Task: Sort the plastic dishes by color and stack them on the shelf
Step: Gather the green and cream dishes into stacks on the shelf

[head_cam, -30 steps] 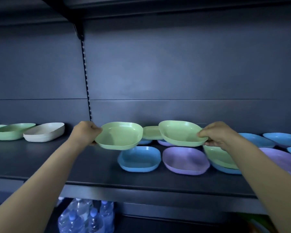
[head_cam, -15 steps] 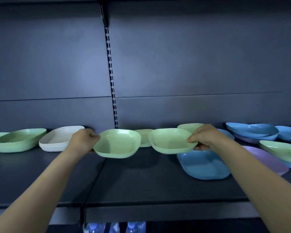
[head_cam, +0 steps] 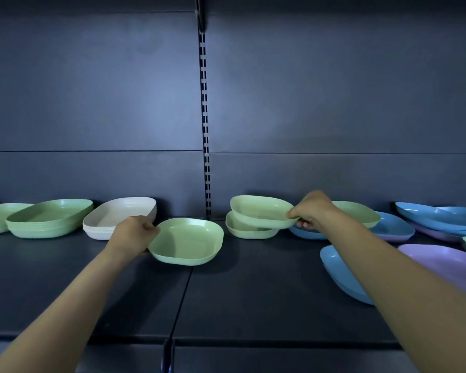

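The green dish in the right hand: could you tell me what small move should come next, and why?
Probably lower it flat and let go. The right hand pinches the upper green dish by its rim, tilted over the lower green dish on the shelf, so the colors match and it should nest.

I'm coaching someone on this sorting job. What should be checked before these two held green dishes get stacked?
1. Left hand grip on the near green dish: fingers curled round its rim, ok.
2. Right hand grip on the tilted green dish: pinched at the rim, ok.
3. Colour match: the lower green dish beneath it is the same green, ok.
4. Tilted green dish lying level: not ok, it slants.
5. Contact between those two dishes: cannot tell.
6. Green stack, left of the white stack, open on top: ok.
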Demonstrator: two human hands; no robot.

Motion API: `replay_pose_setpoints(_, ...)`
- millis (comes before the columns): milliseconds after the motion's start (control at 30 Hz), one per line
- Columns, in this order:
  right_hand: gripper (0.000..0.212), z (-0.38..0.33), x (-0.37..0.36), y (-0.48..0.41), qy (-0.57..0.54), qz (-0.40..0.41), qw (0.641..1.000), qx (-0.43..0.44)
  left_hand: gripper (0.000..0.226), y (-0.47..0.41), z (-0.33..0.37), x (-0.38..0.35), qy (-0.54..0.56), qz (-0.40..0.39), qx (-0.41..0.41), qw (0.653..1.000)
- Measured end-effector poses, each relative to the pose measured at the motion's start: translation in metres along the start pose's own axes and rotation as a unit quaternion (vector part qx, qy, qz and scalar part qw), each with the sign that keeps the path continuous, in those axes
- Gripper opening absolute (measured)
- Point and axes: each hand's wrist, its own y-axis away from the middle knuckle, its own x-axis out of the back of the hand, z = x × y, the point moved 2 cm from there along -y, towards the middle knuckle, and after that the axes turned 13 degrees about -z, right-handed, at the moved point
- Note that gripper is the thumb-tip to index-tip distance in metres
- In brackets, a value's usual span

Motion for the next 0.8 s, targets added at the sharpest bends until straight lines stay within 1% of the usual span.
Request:
replay_pose_setpoints(200,0.023,-0.009,-0.030,-0.033,0.007,0.009,1.000,-0.007,0.022,-0.015,-0.006,0.002,-0.014,0.002,0.008,1.000)
replay_pose_setpoints(367,0.024,-0.004,-0.041,-0.048,0.078,0.053,0.996,0.001,0.020,-0.022,-0.009,0.002,-0.046,0.013,0.003,0.999)
replay_pose_setpoints(533,0.021,0.006,-0.039,-0.052,0.137,0.086,0.987,0.018,0.017,-0.023,-0.009,-0.004,-0.014,0.006,-0.011,1.000)
replay_pose_setpoints(633,0.021,0.007,-0.039,-0.052,0.155,0.073,0.985,0.024,0.021,-0.021,-0.005,-0.005,-0.003,0.002,-0.018,1.000)
replay_pose_setpoints(733,0.026,0.007,-0.037,-0.050,0.143,0.035,0.989,0.029,0.030,-0.022,0.003,-0.008,-0.001,-0.007,-0.023,1.000)
replay_pose_setpoints(800,0.026,0.006,-0.034,-0.048,0.135,0.009,0.991,0.020,0.029,-0.024,0.008,-0.010,0.023,-0.015,-0.023,0.999)
